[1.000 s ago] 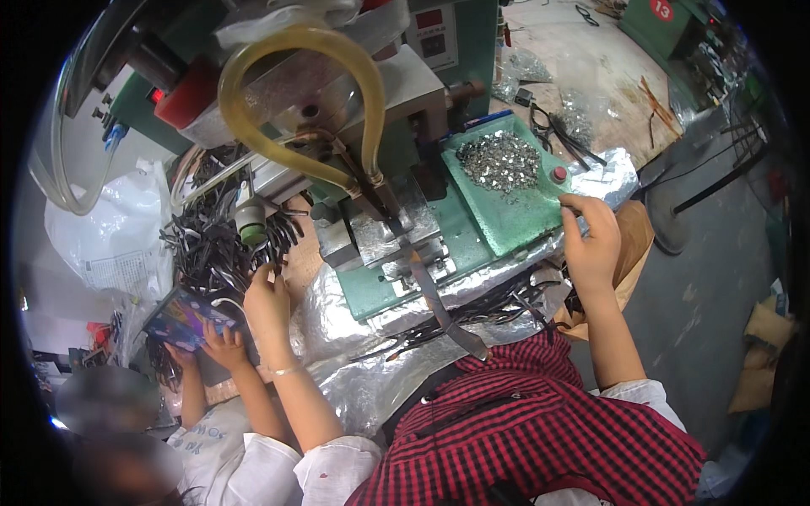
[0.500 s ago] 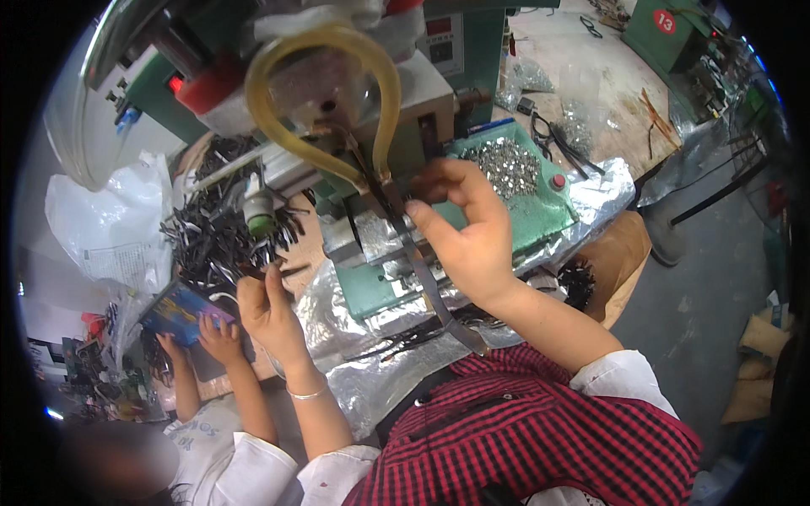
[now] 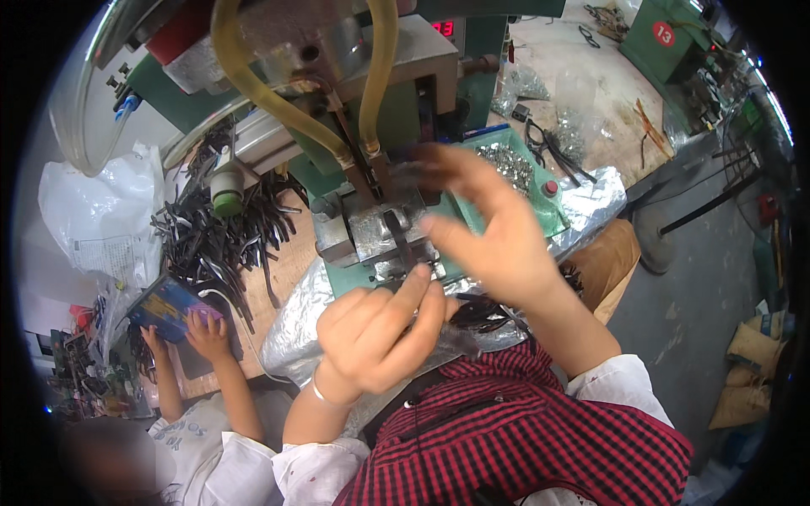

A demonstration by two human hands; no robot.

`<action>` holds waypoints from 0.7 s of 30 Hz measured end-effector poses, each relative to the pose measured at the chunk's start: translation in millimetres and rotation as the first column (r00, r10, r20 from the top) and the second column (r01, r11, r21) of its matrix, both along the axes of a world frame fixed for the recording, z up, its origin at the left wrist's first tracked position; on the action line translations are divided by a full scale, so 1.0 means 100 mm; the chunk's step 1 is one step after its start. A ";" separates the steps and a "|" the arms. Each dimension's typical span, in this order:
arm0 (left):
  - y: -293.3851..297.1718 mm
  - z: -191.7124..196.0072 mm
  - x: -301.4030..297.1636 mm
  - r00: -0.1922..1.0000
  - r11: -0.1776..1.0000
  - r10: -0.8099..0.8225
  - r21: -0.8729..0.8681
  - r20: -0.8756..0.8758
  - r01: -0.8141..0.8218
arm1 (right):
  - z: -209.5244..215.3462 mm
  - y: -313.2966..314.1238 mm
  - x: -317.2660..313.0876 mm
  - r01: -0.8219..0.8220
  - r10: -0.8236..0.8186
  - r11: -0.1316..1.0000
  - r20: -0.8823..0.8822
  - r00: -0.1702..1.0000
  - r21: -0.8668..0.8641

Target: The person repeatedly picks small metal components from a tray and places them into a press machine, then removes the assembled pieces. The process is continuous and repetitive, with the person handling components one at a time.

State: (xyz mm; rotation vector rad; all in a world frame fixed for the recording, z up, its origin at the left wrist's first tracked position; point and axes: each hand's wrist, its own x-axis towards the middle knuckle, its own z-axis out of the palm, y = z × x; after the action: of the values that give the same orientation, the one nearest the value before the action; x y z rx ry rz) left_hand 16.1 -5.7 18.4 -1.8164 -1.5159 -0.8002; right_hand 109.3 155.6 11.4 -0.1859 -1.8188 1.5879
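Note:
My left hand (image 3: 384,333) is closed in a pinch at the near edge of the metal fixture (image 3: 371,232). Its fingertips hold the near end of a dark flat strip (image 3: 400,240), whose far end lies on the fixture under the copper-coloured electrodes (image 3: 363,177) of a green bench machine. To the right, my right hand (image 3: 502,232) is smeared by motion, its thumb and fingers apart with nothing visible between them. Beyond it, a green tray (image 3: 553,215) bears a heap of small shiny metal parts (image 3: 509,164).
Many dark strips (image 3: 224,240) are piled left of the machine. Yellow hoses (image 3: 378,67) loop above the fixture. Silver foil (image 3: 295,312) covers the front table edge. At the left, another person's hands (image 3: 207,335) touch a colourful flat box (image 3: 164,304). A clear bag (image 3: 101,211) lies behind.
My left hand has come from beside the strip pile to the fixture's front. My right hand has drawn away rightward from the electrodes. The long curved strip hanging toward my lap is no longer seen.

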 end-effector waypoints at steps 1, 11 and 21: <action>0.03 -0.07 -0.06 0.999 0.999 -0.039 0.016 0.002 0.039 | -0.01 0.16 0.02 0.093 -0.094 0.995 0.065 0.993 0.025; 0.08 -0.20 -0.14 0.995 0.994 -0.098 0.054 -0.003 0.098 | -0.87 0.71 0.72 0.378 -0.579 0.799 0.427 0.695 0.468; -0.71 -0.34 0.19 0.902 0.947 0.321 -0.094 0.290 -0.306 | -0.88 0.51 0.62 0.267 -0.797 0.479 0.287 0.531 0.836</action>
State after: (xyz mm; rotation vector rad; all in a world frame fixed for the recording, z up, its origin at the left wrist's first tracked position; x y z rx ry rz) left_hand 34.6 -76.4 -15.9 -1.4702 -1.9768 -0.9162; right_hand 171.5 207.1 -76.7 -1.0038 -2.3889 0.1894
